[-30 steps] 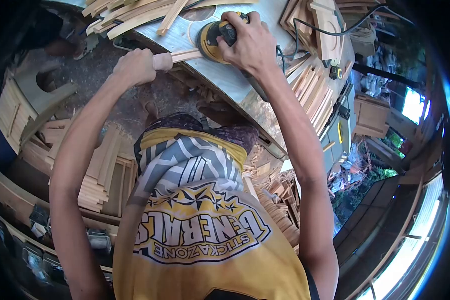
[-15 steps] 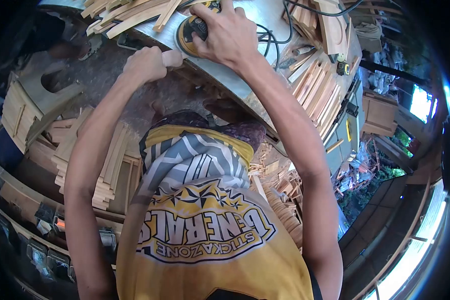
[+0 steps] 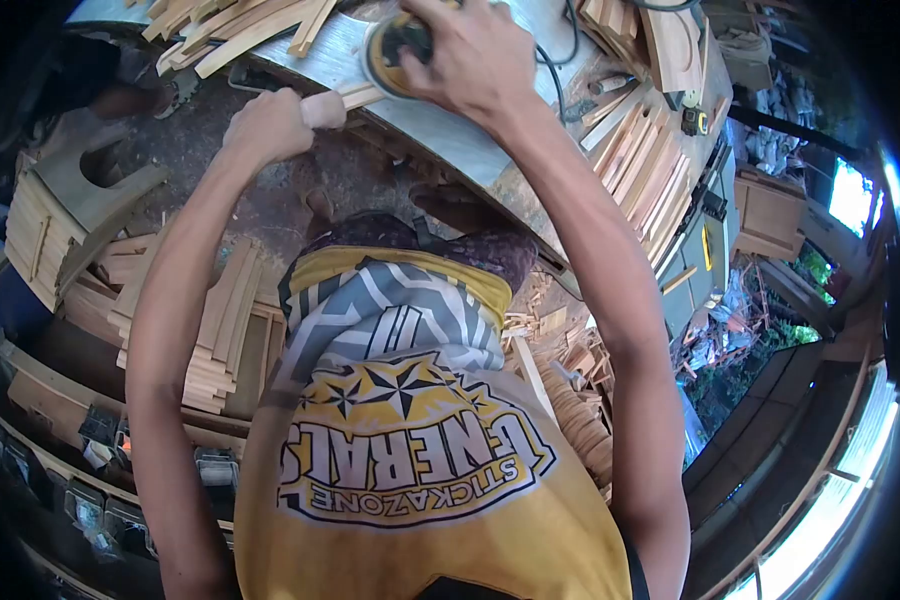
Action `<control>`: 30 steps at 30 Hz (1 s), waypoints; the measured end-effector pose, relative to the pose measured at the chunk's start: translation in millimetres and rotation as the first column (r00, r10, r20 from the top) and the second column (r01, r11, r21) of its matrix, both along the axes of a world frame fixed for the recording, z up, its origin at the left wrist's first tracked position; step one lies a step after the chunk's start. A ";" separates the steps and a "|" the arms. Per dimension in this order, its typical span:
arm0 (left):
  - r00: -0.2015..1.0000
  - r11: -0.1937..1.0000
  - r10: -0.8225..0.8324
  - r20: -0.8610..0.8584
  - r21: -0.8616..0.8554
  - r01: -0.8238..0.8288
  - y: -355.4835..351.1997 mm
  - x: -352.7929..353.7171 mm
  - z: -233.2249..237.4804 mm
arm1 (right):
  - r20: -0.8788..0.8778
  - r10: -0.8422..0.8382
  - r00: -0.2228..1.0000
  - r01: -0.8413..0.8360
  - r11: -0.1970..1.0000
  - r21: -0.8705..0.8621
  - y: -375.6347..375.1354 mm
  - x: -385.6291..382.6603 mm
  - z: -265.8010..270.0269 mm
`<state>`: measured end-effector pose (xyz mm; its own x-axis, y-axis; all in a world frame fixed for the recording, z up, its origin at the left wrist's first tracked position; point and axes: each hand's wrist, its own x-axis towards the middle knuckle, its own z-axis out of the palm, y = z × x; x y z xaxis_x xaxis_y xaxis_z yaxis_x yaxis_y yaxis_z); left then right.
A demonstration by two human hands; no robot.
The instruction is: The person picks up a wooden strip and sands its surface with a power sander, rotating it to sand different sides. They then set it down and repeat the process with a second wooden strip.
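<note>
My right hand point(image 3: 480, 58) is wrapped over the top of a yellow and black power sander point(image 3: 398, 55). The sander's round base is at the near edge of the metal-topped workbench point(image 3: 460, 135), over a narrow wooden strip point(image 3: 358, 96). Just off the bench edge, my left hand point(image 3: 273, 124) is closed around the near end of that strip, its thumb laid along the wood. The strip's far end is hidden under the sander.
Loose wooden strips point(image 3: 245, 30) lie at the bench's far left. More strips point(image 3: 635, 165) are stacked on the right, near a tape measure point(image 3: 694, 121). A black cord point(image 3: 554, 80) loops behind the sander. Cut boards point(image 3: 205, 335) are piled at lower left.
My left hand has shifted slightly left and up, and more of the wooden strip shows. The sander has moved a little up and right under my right hand. The view has shifted slightly.
</note>
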<state>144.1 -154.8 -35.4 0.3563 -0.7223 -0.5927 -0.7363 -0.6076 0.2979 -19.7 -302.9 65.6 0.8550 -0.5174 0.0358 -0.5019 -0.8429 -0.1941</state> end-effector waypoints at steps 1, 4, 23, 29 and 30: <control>1.000 1.000 0.006 0.002 -0.009 -0.006 2.6 3.6 -2.2 | -0.079 -0.057 0.995 0.057 0.998 0.000 -5.3 -4.6 3.5; 1.000 1.000 -0.022 0.008 -0.013 0.022 14.0 13.0 -8.2 | -0.030 -0.068 0.997 0.068 0.997 -0.021 -18.5 -23.6 1.1; 0.862 0.826 0.406 0.302 -0.525 -0.205 164.8 25.4 84.3 | 0.016 -0.418 0.908 0.419 0.906 -0.057 -77.2 -83.1 -28.1; 0.864 0.675 0.431 0.261 -0.728 -0.118 156.8 20.1 116.4 | -0.050 -0.386 0.921 0.385 0.923 -0.028 -46.9 -54.6 -18.9; 0.874 0.629 0.433 0.220 -0.768 -0.118 155.7 22.2 119.9 | -0.035 -0.398 0.917 0.396 0.917 -0.056 -41.2 -50.8 -18.0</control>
